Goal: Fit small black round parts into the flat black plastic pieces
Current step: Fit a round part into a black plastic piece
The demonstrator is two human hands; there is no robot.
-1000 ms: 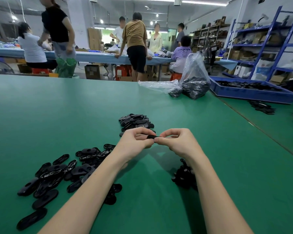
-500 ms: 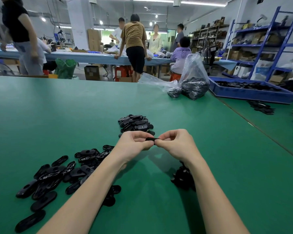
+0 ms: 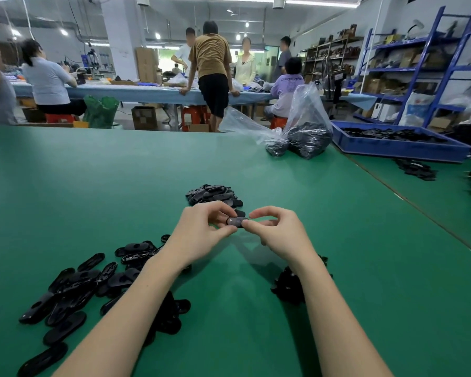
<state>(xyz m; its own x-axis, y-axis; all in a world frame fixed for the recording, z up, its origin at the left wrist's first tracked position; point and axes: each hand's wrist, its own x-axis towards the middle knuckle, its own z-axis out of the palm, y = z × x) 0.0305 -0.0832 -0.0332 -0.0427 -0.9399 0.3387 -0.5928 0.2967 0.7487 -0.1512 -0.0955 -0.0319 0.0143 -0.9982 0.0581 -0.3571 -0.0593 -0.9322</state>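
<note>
Loose flat pieces [image 3: 74, 292]: black oval plastic pieces scattered on the green worktop [image 3: 93, 186] at the near left, partly under the left forearm.
Small dark heap [image 3: 288, 284]: near right, just beside the right forearm and partly hidden by it; too dark to make out single parts.
Left hand [image 3: 201, 235]: raised over the worktop, thumb and fingertips pinching the left end of one flat black piece [image 3: 236, 221].
Right hand [image 3: 280, 232]: fingers curled, thumb tip pressed on the right end of the same piece, forefinger arched above it.
Held piece: between the two hands, level, its shiny face turned up toward the camera; whether a round part sits in it, I cannot tell.
Stacked pile [image 3: 215, 195]: more flat black pieces just beyond the hands, lying on the worktop.
Plastic bags [image 3: 307, 131]: clear bags holding dark parts, at the far edge of the worktop.
Blue tray [image 3: 397, 148]: right of the bags, with black parts inside.
Background: people at a long blue table [image 3: 147, 92]; blue shelving [image 3: 419, 69] along the right wall.
</note>
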